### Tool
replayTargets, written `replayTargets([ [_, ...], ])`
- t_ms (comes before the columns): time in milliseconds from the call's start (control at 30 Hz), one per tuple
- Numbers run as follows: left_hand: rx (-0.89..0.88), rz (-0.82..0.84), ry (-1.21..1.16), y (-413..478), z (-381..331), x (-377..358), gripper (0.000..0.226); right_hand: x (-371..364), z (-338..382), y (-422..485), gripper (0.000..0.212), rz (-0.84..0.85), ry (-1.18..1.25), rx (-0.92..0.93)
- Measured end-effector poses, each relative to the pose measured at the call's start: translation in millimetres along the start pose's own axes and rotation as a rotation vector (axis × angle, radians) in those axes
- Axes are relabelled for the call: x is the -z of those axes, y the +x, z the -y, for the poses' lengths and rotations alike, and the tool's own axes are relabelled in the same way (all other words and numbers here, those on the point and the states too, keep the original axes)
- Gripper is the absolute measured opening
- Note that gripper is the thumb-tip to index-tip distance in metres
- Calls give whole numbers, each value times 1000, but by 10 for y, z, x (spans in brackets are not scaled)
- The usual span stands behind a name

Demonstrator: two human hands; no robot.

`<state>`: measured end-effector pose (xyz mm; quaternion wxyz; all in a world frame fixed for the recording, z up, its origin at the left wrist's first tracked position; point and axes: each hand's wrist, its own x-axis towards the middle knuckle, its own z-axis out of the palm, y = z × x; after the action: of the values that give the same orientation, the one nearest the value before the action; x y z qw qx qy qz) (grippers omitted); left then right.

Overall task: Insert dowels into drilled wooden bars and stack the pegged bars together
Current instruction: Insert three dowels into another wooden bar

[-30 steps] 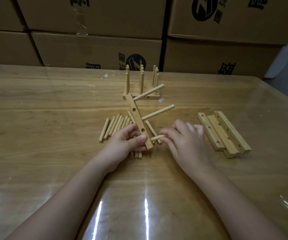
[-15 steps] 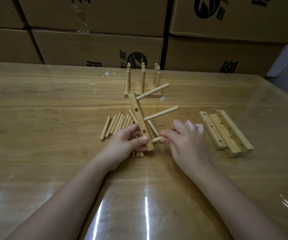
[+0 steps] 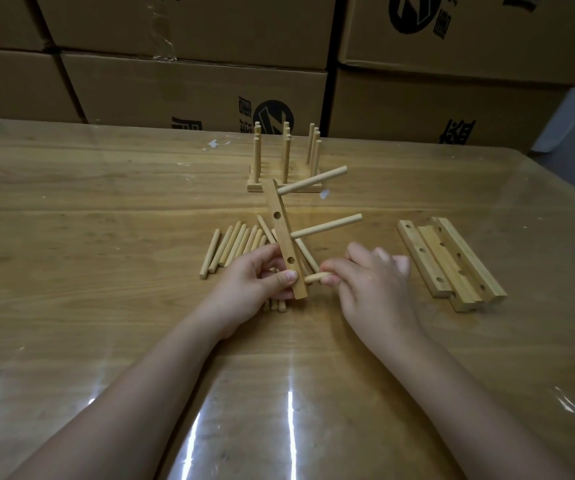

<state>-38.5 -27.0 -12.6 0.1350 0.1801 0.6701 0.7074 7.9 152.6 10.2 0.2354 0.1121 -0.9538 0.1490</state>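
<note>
Drilled bar (image 3: 284, 240) is tilted up over the table's (image 3: 106, 202) middle, its lower end gripped by the left hand (image 3: 258, 282). Two dowels, upper (image 3: 313, 180) and lower (image 3: 327, 225), stick out to the right. The right hand (image 3: 372, 285) pinches a third dowel (image 3: 313, 278), tip at the bar's lower end. Loose dowels (image 3: 230, 245) lie behind, partly hidden by the hands, so no full count. Three bare bars (image 3: 452, 265) lie right. A pegged stack (image 3: 284, 161) stands beyond, before cardboard boxes (image 3: 192, 88).
</note>
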Motion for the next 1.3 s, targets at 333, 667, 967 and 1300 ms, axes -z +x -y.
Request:
replayTargets([
  [333, 34, 28, -58, 10, -2, 15, 34, -20, -38, 22, 20, -22, -6, 3],
  [667, 83, 0, -132, 6, -39, 21, 30, -32, -180, 51, 33, -236, 597, -221],
  [967, 75, 65, -160, -4, -32, 35, 38, 41, -242, 53, 24, -84, 661, -107],
  [1300, 90, 99, -192, -3, -31, 62, 25, 68, -192, 68, 31, 174, 891, -194],
])
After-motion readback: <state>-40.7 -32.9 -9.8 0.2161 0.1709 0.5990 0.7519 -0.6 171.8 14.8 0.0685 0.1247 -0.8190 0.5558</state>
